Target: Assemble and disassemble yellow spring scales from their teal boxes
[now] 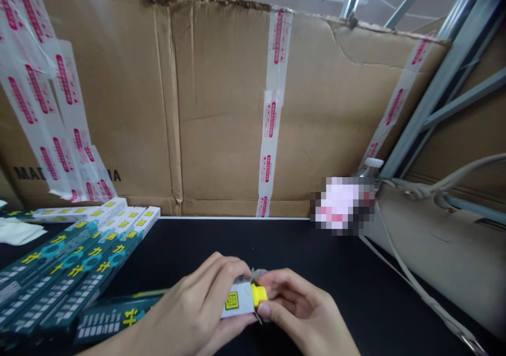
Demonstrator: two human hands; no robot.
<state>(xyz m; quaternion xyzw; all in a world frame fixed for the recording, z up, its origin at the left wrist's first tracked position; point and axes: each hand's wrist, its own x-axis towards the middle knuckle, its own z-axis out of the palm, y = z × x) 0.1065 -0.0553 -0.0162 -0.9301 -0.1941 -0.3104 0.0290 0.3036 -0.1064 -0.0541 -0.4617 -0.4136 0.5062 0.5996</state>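
Observation:
My left hand [197, 298] is wrapped round a long narrow box [239, 302] near its white end, which bears a yellow square mark. The box's dark green part appears to run on behind my left wrist to the lower left. A yellow plastic end piece [260, 295] sticks out of the box's right end. My right hand [302, 306] pinches at this end piece with thumb and fingers. A small greyish flap [259, 274] stands up at the box's opening, between the hands. What lies inside the box is hidden.
Several similar dark green and white boxes [90, 261] lie side by side at the left of the black table [221, 240]. White tissue-like material [19, 230] is at the far left. Behind stands a taped cardboard wall [221, 108]. At right are a capped bottle [373, 165], a pixelated object and a strap [411, 277].

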